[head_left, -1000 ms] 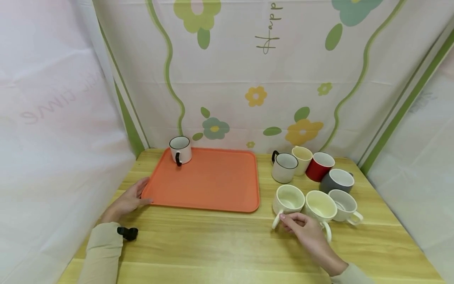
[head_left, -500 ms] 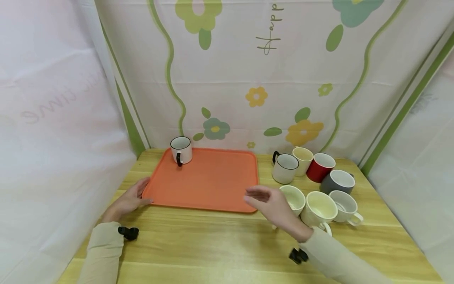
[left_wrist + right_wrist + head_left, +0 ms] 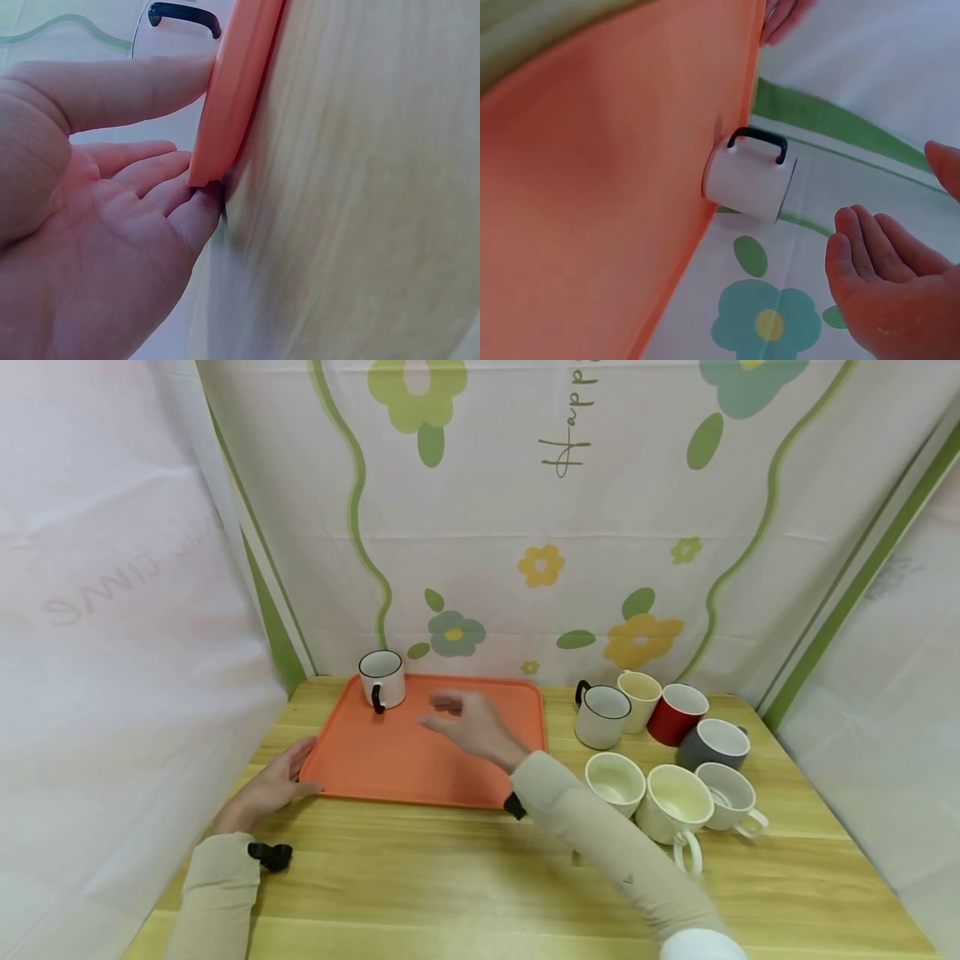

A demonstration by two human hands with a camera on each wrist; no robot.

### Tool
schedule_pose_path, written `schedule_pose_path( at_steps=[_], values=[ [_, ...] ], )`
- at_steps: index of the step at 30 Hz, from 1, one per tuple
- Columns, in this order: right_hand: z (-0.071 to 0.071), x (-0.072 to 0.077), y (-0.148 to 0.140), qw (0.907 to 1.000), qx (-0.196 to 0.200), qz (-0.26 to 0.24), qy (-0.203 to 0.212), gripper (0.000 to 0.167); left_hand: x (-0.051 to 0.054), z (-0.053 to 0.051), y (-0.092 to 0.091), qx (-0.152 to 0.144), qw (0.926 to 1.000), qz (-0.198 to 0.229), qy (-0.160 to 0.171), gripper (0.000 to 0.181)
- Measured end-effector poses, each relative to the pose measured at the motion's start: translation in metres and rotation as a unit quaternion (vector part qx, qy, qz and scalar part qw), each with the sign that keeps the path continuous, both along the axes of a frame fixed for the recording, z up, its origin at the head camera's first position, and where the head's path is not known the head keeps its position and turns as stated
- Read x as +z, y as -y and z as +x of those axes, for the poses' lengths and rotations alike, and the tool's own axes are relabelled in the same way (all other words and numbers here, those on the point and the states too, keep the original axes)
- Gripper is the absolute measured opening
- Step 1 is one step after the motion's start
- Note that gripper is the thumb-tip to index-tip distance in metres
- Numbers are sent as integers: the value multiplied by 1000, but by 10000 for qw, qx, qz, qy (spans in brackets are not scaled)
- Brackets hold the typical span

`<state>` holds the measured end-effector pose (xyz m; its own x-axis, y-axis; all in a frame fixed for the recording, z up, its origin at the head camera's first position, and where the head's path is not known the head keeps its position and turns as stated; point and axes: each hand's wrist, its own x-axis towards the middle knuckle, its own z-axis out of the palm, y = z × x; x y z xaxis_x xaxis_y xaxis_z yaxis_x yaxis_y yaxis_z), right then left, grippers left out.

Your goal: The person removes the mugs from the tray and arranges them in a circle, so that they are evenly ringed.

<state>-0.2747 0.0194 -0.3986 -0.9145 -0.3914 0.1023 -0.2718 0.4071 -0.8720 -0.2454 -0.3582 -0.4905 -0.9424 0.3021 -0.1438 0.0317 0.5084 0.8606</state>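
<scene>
An orange tray (image 3: 450,760) lies on the wooden table, with a white mug (image 3: 383,681) upright in its far left corner. The mug has a black rim and black handle. At the tray's near left corner my left hand (image 3: 273,785) holds the edge; in the left wrist view its thumb (image 3: 142,90) meets the rim and fingertips reach under it. My right hand (image 3: 468,724) hovers over the tray, right of the mug and apart from it. Nothing lies between its loosely bent fingers (image 3: 874,247) and its thumb.
Right of the tray several mugs stand close together: white with black rim (image 3: 602,718), pale yellow (image 3: 641,702), red (image 3: 676,714), grey (image 3: 712,747), white (image 3: 725,797), and two cream ones (image 3: 675,806) nearer me. A printed cloth (image 3: 495,510) hangs behind.
My right hand has left the handle of the front cream mug and moved left and away from me, over the tray. My left hand stays at the tray corner.
</scene>
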Motion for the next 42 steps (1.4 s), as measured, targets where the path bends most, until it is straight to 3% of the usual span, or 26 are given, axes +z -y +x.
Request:
schedule_pose_path(
  at_steps=[9,18,27,30,34,37,40,42],
  values=[
    [-45,-25,53,9994,-20,-309,147,64,2,-5,-4,-56,9999,101,1,99],
    [-60,-55,81,9977,-19,-290,616,76,0,-5,-7,-67,9999,141,-31,100],
    [-58,-76,102,9943,395,-441,884,85,-3,-2,-11,-11,9999,168,-10,99],
    [-57,-78,107,9919,234,-785,969,73,-3,-1,-11,-18,9998,184,23,100],
    [-53,-74,113,9892,-328,-901,1108,33,-2,0,-9,-36,9998,166,45,101],
    [-47,-68,115,9855,-474,-819,1405,48,0,1,-5,-59,9999,149,31,101],
    [-37,-65,115,9761,-221,-1105,1860,47,2,1,-2,-53,10000,22,4,101],
    [-29,-65,115,9627,-149,-1530,2226,35,3,1,0,-95,9999,-23,-34,100]
  ],
)
